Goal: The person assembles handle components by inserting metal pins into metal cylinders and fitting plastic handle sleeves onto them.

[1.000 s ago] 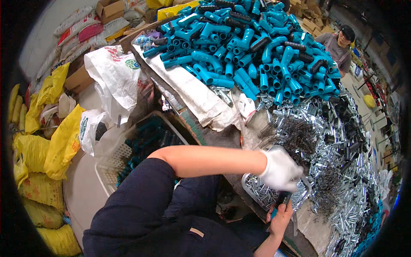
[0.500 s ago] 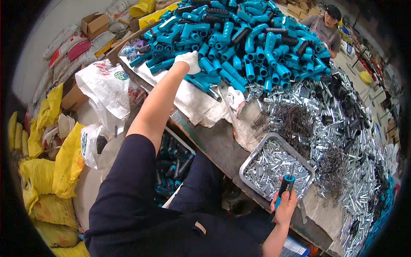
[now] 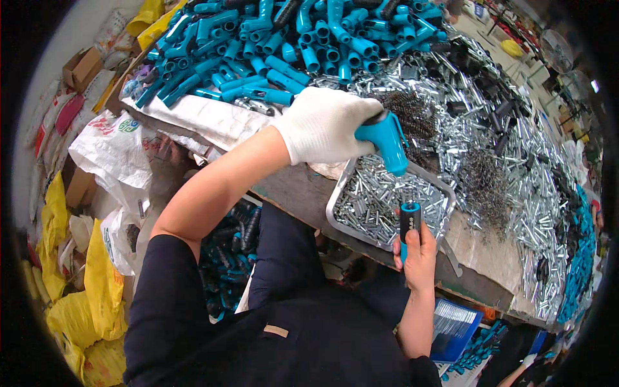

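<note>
Workroom, crowded. Desk (image 3: pixel 474 291), dark along its front edge, partly covered by a pale cloth (image 3: pixel 209 119) at the left. Stock on it, as follows.

Item: pile of angled teal plastic housings (image 3: pixel 322 55), far side, some black pieces among them.
Item: bright metal pins (image 3: pixel 538 213), loose, spread broadly over the right side, dark parts mixed in.
Item: dark coil springs (image 3: pixel 412 119), heaped beyond the tray; finer springs (image 3: pixel 487 187) to their right.
Item: tray (image 3: pixel 333 209), grey, rounded rim, filled with small metal pins.
Item: curved metal strip (image 3: pixel 451 259), at the tray's near right corner.

Left hand (image 3: pixel 325 126): white glove, fingers closed on the upper end of one teal housing (image 3: pixel 387 143), held above the tray's far part, rounded end pointing downward.

Right hand (image 3: pixel 419 255): bare, thumb and fingers wrapped about a black-and-teal handle (image 3: pixel 409 218), held roughly upright over the tray's near edge, a slim metal piece (image 3: pixel 409 192) projecting from its top. Housing and handle stand apart, the former higher in view.

Floor, left: yellow bags (image 3: pixel 103 277), white sack (image 3: pixel 116 148), open cardboard box (image 3: pixel 82 68). Beside the person's leg: black and teal parts (image 3: pixel 225 258), massed together.
</note>
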Tool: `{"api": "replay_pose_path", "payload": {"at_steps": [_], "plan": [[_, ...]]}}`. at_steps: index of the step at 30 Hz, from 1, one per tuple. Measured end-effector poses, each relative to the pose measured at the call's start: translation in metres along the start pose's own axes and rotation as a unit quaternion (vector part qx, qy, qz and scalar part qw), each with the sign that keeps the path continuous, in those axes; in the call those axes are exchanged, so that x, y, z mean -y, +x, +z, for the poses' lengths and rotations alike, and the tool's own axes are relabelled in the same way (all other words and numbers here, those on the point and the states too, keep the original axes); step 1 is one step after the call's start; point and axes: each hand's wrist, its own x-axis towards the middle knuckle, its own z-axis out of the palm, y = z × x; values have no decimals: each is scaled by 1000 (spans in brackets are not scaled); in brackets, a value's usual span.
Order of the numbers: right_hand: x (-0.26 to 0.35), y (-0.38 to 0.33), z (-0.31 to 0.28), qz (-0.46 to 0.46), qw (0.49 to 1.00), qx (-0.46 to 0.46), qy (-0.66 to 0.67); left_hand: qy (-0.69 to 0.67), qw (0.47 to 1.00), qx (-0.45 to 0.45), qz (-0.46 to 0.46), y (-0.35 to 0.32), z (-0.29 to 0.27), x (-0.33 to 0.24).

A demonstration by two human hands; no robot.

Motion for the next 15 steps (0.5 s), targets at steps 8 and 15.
{"api": "replay_pose_path", "payload": {"at_steps": [8, 15], "plan": [[3, -17, -1, -23, 999, 10, -22, 27, 996, 69, 45, 5, -8, -23], [5, -24, 1, -48, 998, 4, -29, 66, 994, 77, 42, 5, -16, -35]]}}
